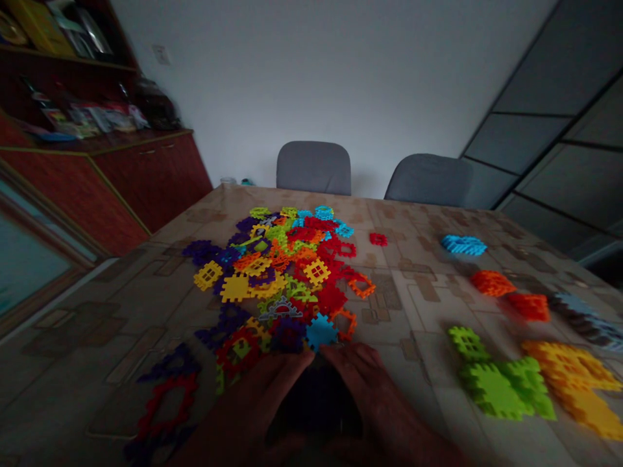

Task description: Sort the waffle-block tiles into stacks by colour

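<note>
My left hand [253, 405] and my right hand [382, 395] are close together at the bottom centre, curved round a dark bluish shape [316, 402]. That shape is too dim to make out, and most of my fingers are hidden. Just beyond the fingertips lies a light blue notched plastic building piece [321, 329]. A loose heap of flat interlocking pieces spreads out past it, with yellow ones [235, 288], red ones [332, 299], purple ones and a grey gear-like arch [281, 309]. Left of my left hand lie a red frame piece [168, 405] and a purple triangular piece [172, 363].
Grouped by colour on the right of the patterned table [403, 383] are light blue [464, 244], orange [492, 283], green [496, 389], yellow [569, 366] and grey pieces [584, 318]. A single red square [378, 239] lies apart. Two grey chairs [313, 167] stand behind the table.
</note>
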Available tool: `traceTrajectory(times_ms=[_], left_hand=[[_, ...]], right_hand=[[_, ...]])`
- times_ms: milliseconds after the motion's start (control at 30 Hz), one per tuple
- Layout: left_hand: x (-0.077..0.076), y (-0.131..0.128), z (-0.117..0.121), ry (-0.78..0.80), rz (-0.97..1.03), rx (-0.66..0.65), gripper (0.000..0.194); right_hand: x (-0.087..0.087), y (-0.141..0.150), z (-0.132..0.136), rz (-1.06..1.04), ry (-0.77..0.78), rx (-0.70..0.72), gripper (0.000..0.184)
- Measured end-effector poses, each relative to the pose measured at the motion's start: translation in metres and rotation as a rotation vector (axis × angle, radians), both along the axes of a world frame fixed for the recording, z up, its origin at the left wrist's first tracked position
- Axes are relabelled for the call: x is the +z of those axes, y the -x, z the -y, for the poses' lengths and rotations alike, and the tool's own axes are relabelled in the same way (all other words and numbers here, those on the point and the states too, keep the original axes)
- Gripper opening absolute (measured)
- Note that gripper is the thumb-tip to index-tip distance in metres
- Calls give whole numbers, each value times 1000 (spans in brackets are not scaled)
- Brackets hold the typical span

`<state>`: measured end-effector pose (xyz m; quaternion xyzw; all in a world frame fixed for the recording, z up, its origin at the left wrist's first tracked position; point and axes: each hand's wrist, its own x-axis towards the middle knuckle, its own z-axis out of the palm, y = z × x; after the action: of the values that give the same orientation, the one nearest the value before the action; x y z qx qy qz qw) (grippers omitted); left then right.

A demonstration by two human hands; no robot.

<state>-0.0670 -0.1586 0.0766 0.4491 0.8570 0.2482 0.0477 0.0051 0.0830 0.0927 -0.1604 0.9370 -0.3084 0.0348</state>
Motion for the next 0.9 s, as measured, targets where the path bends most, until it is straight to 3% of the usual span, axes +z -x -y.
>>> traceTrajectory(times_ms=[167,367,533,667,767,900], left_hand=[[-4,-1,-3,-51,-37,-13,96],[4,5,-7,-58,-41,-21,92],[8,7,-5,-41,-69,73,93],[11,5,-16,-42,-35,-3,100],[13,4,-18,-78,-46,-36,96],[10,3,-3,-108,-153,13,73]], right_hand=[[-7,0,0,-4,-11,-4,119],[-10,0,0,-46,31,-13,116],[-9,0,-3,-77,60,13,128],[-3,1,-6,-3,79,18,136],[3,1,-7,26,72,-1,128],[14,2,-4,95,31,-17,105]])
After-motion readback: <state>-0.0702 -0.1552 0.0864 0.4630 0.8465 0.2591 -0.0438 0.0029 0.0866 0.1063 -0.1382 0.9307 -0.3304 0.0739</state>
